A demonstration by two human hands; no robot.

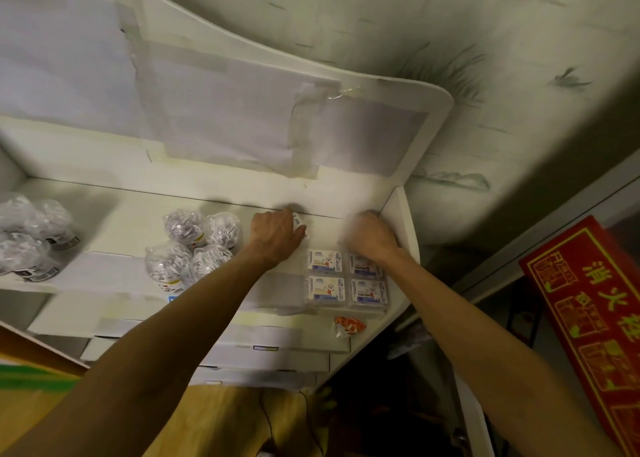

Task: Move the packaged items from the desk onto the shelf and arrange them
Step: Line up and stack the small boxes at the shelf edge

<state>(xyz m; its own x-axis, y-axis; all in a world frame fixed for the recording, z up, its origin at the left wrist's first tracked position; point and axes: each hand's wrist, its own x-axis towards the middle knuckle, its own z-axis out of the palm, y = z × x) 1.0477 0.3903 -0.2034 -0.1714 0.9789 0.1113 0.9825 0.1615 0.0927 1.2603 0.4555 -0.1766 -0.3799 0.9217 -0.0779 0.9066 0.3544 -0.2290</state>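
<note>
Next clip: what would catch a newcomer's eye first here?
Two bare arms reach onto the white shelf; the left hand holds a small package near the back wall, and the blurred right hand is in the right corner. Four flat labelled boxes sit below them, with clear round tubs to the left.

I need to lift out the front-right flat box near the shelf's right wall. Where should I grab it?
Take the front-right flat box by its front and back edges, coming from above at the shelf's open front. Its left neighbour and the side wall likely block its sides.
</note>
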